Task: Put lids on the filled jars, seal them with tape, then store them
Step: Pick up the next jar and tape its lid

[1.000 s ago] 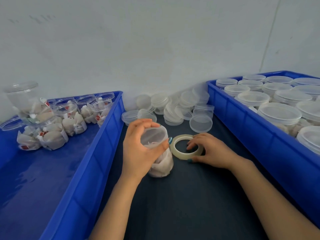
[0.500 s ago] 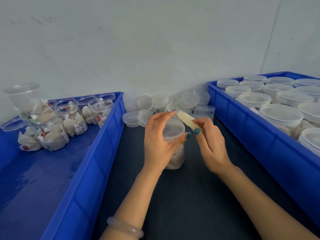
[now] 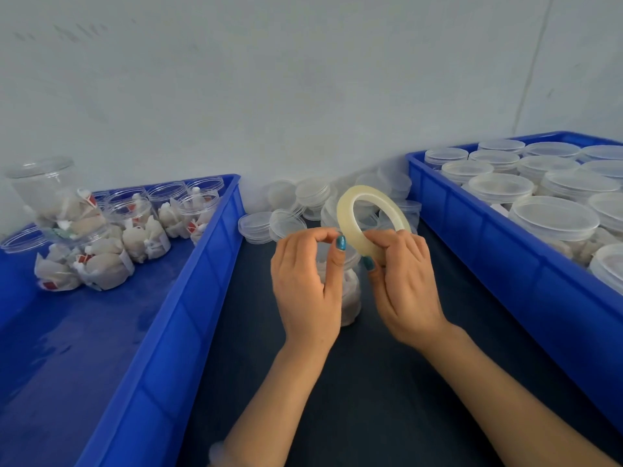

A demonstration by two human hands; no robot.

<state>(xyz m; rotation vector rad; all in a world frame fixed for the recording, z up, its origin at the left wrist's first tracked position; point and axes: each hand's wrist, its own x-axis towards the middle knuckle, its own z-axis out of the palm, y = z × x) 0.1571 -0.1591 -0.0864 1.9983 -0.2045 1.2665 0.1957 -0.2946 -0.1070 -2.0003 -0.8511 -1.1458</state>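
R hand point(image 3: 401, 281) pinches tape roll point(image 3: 344, 214) by its lower rim, roll upright above fingertips. L hand point(image 3: 305, 284) curls round filled jar point(image 3: 350, 298), standing betw. both palms on dark tabletop point(image 3: 387, 399).

Soft, even light is washing the pale wall point(image 3: 303, 79) flat and grey, with shadows barely showing on the dark bench point(image 3: 387, 399). A dull sheen is spreading across the blue bin point(image 3: 84, 332) at lower left. The translucent tape roll point(image 3: 344, 214) is glowing faintly at centre. The wide lens is bowing straight edges near the frame's sides, and fine detail is looking soft.
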